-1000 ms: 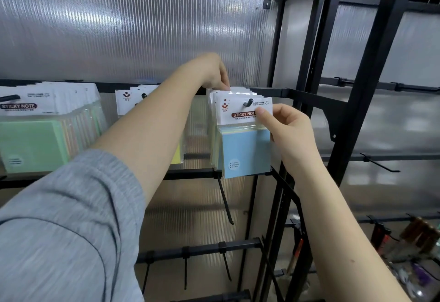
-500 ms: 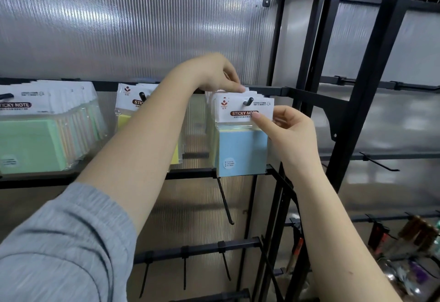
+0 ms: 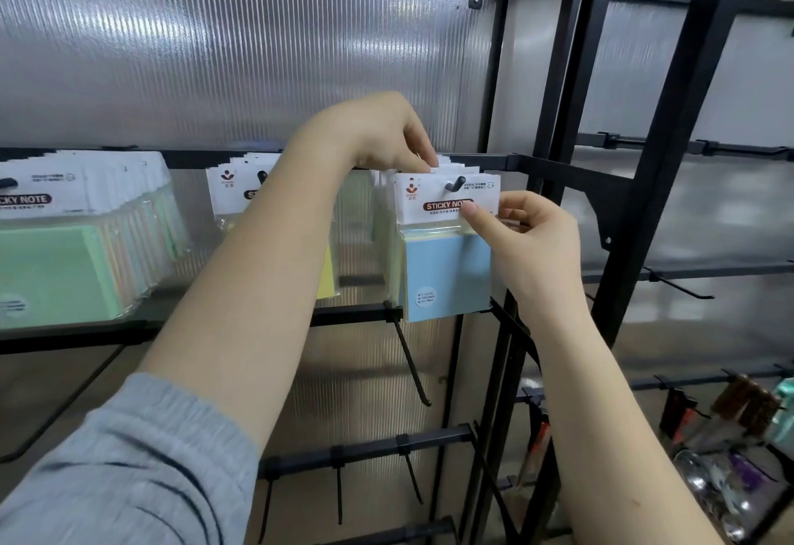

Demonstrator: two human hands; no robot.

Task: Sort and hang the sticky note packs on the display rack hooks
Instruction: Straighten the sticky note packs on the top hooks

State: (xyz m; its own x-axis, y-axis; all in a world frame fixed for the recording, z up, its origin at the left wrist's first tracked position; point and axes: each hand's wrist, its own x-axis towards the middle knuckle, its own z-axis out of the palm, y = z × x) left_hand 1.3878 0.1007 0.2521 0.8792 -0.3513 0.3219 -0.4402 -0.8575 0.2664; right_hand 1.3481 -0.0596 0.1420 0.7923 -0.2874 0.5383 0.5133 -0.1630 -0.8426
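A blue sticky note pack point(image 3: 447, 274) hangs at the front of a row of packs on a black hook point(image 3: 456, 183), its white header card facing me. My right hand point(image 3: 528, 239) pinches the header's right edge, thumb on the "STICKY NOTE" label. My left hand point(image 3: 386, 136) reaches over from the left, fingertips on the top edges of the packs behind it. A yellow pack point(image 3: 326, 274) hangs on the hook to the left, mostly hidden by my left forearm. A thick row of green packs point(image 3: 64, 269) hangs at the far left.
The black rack frame point(image 3: 571, 72) has ribbed translucent back panels. Bare hooks point(image 3: 412, 364) stick out from the lower bars, another bare hook point(image 3: 679, 286) at the right. Blurred packaged goods point(image 3: 739, 424) hang at the lower right.
My left hand has slid forward from behind the row onto the pack tops. The front blue pack has settled straighter on the hook. My right hand keeps its grip.
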